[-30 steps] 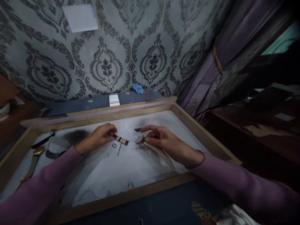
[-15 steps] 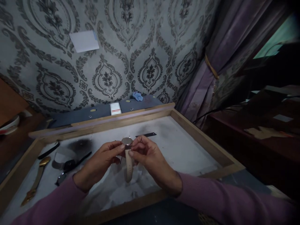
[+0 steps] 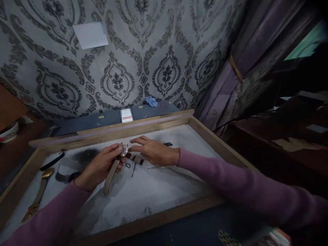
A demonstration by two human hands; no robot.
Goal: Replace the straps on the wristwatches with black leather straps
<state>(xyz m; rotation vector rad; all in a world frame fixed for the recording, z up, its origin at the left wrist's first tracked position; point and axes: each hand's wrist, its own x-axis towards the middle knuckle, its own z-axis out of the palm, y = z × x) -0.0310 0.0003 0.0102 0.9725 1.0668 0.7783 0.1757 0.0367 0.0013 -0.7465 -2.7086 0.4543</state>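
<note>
Writing on that little white packet (image 3: 126,115) out back is too blurry to read. Left hand (image 3: 104,162) has thumb and fingers clamped on a watch (image 3: 124,150) over the wooden tray (image 3: 156,219); right hand's (image 3: 151,150) fingers are apart, just beside it, can't tell if touching.

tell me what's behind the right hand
One end of a dark flat strip shows past the right hand; the hand covers the rest, and whether anything else lies behind it can't be seen.
</note>
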